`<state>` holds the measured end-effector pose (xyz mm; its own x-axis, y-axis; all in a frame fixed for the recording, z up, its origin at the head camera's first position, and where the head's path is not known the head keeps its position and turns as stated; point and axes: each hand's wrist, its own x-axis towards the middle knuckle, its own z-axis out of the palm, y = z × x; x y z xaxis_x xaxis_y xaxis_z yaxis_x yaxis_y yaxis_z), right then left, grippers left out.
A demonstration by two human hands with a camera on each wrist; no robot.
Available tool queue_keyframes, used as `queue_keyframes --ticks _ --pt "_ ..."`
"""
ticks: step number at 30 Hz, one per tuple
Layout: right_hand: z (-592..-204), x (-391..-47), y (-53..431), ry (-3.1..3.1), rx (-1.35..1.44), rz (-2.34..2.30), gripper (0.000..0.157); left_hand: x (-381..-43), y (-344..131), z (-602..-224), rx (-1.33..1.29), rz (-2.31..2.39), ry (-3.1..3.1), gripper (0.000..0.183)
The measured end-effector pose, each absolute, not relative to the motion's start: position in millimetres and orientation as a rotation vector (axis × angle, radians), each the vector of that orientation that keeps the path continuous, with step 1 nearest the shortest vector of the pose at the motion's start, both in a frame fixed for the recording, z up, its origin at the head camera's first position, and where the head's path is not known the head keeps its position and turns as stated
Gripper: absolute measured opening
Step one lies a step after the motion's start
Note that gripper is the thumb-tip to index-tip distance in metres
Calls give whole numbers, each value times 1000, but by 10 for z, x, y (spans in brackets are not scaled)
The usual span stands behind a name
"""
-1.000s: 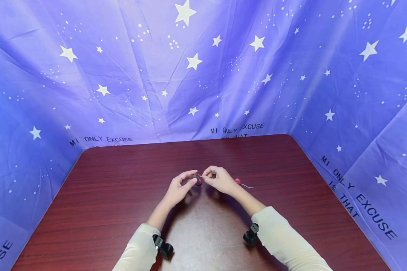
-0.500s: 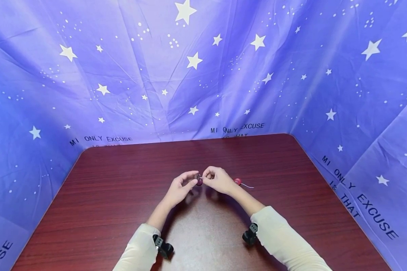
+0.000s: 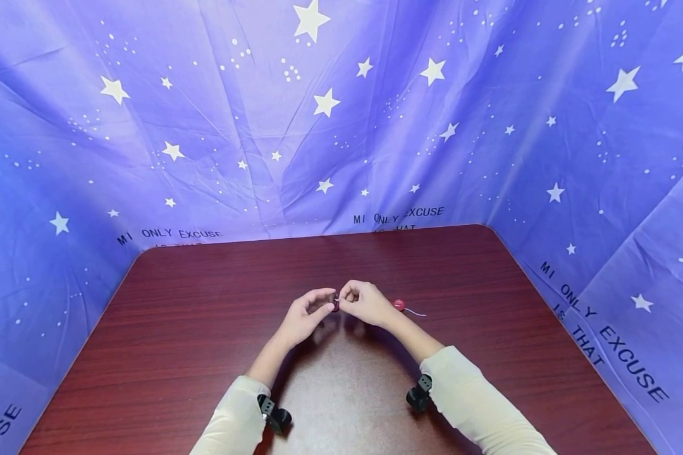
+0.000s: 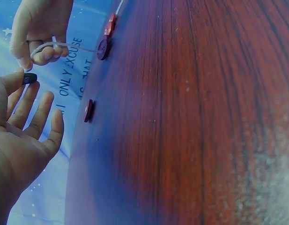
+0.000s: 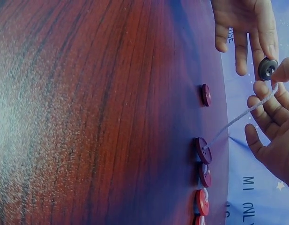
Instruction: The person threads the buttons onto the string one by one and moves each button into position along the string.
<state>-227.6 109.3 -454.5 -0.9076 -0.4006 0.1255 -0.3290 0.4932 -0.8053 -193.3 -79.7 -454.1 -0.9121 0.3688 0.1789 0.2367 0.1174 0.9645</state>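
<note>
Thumb and forefinger of my left hand [image 3: 300, 319] pinch a dark round button [image 5: 264, 69], its holed face showing in the right wrist view. My right hand [image 3: 369, 304] pinches a white cord [image 5: 242, 115] close to that button, fingertips right at its face. From there the cord runs down to a dark purple button [image 5: 203, 151] on the table. Beyond it, a dark red button and a bright red button [image 5: 202, 202] are threaded on the same cord. One loose dark red button [image 4: 88, 111] lies apart from the string.
The reddish-brown wooden table [image 3: 176, 328] stretches out around both hands. Right of the right hand lies a red button [image 3: 399, 305] with a cord tail [image 3: 415, 312]. A purple star-printed curtain [image 3: 250, 114] hangs behind the table and along its sides.
The left hand and its button have shifted very slightly right, toward the right fingertips, which now cover more of the button. The strung buttons on the table stay where they were.
</note>
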Motion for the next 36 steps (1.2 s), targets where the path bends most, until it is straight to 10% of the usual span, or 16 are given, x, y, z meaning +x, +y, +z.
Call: queue_keyframes --ticks 36 --pt "-4535 -2262 1111 2618 -686 -1406 4 -1914 -757 -4514 563 1888 2377 33"
